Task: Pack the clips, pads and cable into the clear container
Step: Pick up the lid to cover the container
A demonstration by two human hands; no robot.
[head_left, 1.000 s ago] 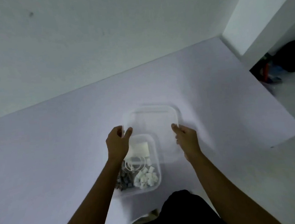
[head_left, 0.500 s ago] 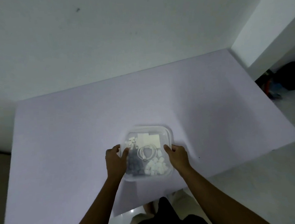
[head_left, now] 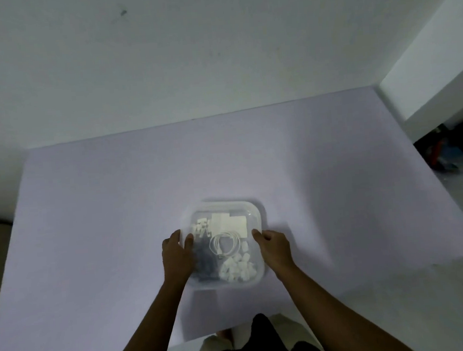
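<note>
Down on the near half of the tabletop [head_left: 89,214] sits the clear container [head_left: 227,283], cable [head_left: 224,243], pads [head_left: 228,222] and clips [head_left: 238,270] all inside, with left hand [head_left: 177,255] and right hand [head_left: 276,246] each keeping a pinching grip on the lid [head_left: 251,209] edges, guessing to snap it shut.

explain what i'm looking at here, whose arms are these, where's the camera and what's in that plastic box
There is no machine here, only a person working with bare hands. The single picture comes from a wide-angle camera worn on the person's head, looking forward and down, so the two arms reach in from the bottom.

A clear container sits on a pale lilac table. Inside it you can see a coiled white cable, flat white pads, a heap of white clips and some dark clips. A clear lid appears to sit on top.

The left hand grips the container's left side and the right hand grips its right side.
</note>
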